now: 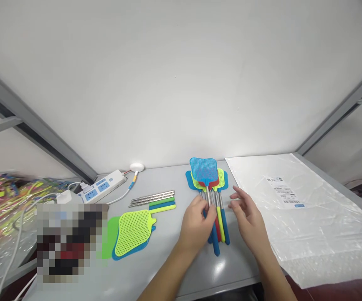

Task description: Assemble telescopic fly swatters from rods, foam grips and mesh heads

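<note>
Several fly swatters lie bunched on the grey table with their heads toward the wall. On top is a blue fly swatter (pixel 204 165) with a metal rod and a blue handle. My left hand (pixel 196 219) is closed on its rod, thumb and fingers pinching it. Yellow, red and blue handles fan out beneath, among them a yellow handle (pixel 220 223). Just right of the bunch, my right hand (pixel 246 215) is held with fingers apart and nothing in it. Left of my hands lie loose swatter heads, a yellow one (pixel 133 232) on top, beside metal rods (pixel 152 196) with coloured handles.
A white plastic mailer (pixel 262 179) with a printed label covers the table's right side. A power strip (pixel 102 186) with cables and a small white device (pixel 137 167) stand at the back left. Wrapped colourful items (pixel 11 205) pile up at far left. A wall (pixel 181 104) closes off the back.
</note>
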`<state>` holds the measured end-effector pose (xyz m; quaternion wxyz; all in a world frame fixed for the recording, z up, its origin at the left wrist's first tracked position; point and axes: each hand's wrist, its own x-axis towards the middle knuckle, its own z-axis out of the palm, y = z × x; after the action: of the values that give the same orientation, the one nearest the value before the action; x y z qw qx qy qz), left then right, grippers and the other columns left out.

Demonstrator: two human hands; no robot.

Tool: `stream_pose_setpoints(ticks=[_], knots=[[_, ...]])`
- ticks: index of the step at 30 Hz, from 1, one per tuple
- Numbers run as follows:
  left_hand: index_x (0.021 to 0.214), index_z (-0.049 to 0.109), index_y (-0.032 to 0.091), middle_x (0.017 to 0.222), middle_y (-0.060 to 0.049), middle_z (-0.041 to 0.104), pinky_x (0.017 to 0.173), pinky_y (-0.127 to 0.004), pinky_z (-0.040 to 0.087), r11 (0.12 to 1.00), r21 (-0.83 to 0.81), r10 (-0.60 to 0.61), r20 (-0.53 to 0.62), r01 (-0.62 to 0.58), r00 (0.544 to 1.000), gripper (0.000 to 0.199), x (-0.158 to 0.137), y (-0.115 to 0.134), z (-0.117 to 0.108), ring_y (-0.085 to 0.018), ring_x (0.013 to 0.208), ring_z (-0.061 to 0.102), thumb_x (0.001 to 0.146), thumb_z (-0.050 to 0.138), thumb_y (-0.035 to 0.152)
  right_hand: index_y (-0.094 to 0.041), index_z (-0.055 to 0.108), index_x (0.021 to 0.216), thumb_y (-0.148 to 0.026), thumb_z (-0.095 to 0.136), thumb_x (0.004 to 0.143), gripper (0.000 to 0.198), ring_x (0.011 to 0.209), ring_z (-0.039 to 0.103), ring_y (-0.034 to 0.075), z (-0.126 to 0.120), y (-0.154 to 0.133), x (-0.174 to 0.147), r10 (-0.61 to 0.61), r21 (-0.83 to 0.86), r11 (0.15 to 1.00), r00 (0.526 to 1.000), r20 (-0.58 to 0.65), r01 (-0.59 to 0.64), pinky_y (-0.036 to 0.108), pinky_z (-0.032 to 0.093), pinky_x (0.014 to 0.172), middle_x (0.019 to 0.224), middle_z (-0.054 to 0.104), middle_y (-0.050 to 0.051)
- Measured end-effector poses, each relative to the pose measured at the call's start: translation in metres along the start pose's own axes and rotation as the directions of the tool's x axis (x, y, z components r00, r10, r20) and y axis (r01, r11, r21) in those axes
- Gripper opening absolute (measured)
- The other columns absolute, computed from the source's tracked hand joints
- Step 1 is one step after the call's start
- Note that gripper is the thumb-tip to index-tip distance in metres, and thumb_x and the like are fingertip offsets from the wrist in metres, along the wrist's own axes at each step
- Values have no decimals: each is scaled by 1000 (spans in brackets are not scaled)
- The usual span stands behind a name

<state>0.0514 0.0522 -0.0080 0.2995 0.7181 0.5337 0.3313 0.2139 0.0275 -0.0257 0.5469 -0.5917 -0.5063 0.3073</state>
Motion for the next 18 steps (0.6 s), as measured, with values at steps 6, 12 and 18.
stream_pose_setpoints(ticks=[6,12,18], knots=[[61,46,19,81,-2,50,72,-34,37,975,222,29,-51,-18,998,31,25,-13,19,-17,78,52,91,46,25,-20,61,114,-41,49,95,31,95,60,24,-7,36,5,-122,-306,946,992,-26,108,44,48,87,106,63,11],[61,52,18,86,-4,50,75,-36,37,938,346,41,-29,-29,999,32,26,-28,26,-20,87,51,91,48,25,-20,63,106,-38,47,96,26,98,60,25,-2,40,3,-150,-320,937,989,0,142,44,48,89,104,63,11],[64,55,18,87,-4,50,76,-35,36,915,401,49,11,-49,999,29,23,-31,29,-20,88,50,92,48,24,-21,64,103,-37,46,97,25,99,59,25,-1,37,5,-118,-343,930,992,55,129,41,46,89,103,63,10]])
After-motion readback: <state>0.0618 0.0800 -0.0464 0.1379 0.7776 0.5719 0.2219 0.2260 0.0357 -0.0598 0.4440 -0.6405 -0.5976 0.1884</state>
